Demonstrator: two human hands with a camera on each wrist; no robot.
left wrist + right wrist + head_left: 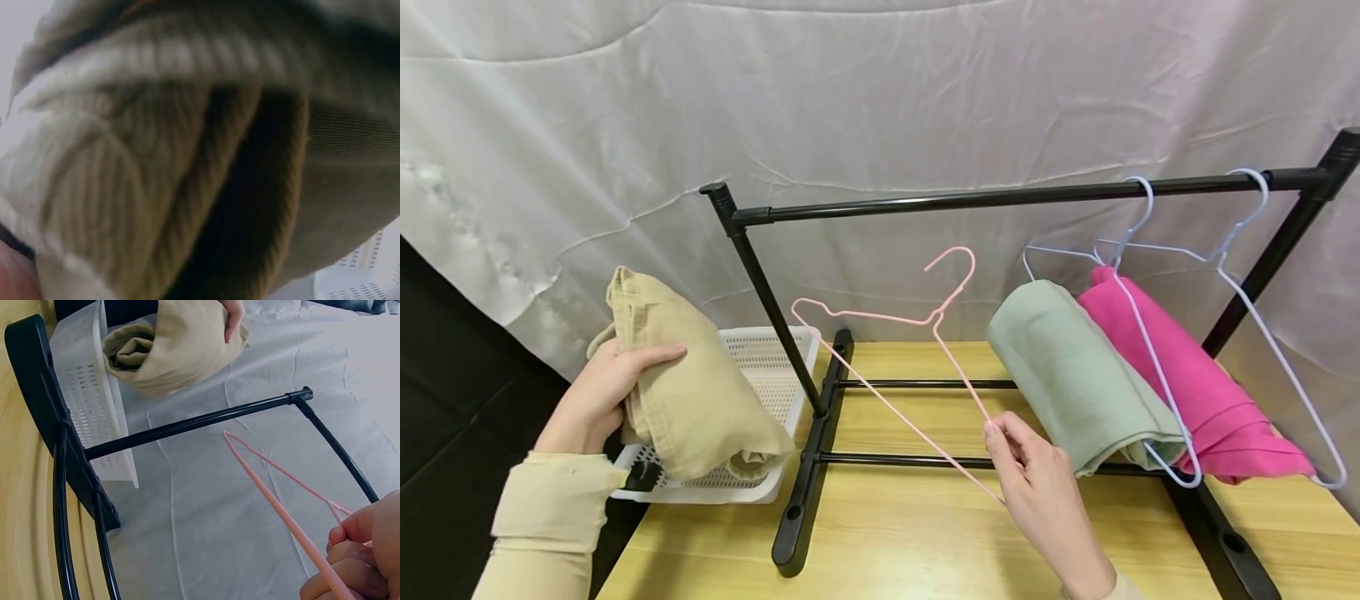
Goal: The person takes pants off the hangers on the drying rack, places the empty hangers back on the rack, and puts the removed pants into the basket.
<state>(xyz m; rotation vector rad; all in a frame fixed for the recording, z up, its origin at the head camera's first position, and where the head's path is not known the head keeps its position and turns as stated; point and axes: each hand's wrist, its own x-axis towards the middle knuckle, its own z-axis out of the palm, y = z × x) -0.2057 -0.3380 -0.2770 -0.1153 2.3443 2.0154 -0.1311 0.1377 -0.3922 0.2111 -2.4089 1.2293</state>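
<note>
At the far left, a person's left hand (606, 387) holds a bundled beige cloth (707, 375). Its grip is clamped, thumb on the near face and the other fingers out of my sight behind it, probably so the loose folds stay together. The cloth is above a white basket (767, 358), and from here I cannot tell whether its lower end touches.

Just right of the basket stands the left leg of a black rack (955, 201) on a wooden desk (925, 542). In the middle, below the rail, a pink hanger (940, 317) tilts in the air, its hook free. The right hand (1037, 483) pinches it, grip closed on its lower right side; holding it so low seems to leave the frame open toward the cloth.

Farther right, two blue hangers (1123, 243) hook over the rail. A green cloth (1067, 375) hangs through the nearer one, a magenta cloth (1210, 392) through the other, each draped over the bottom bar, which presumably bears the weight.
</note>
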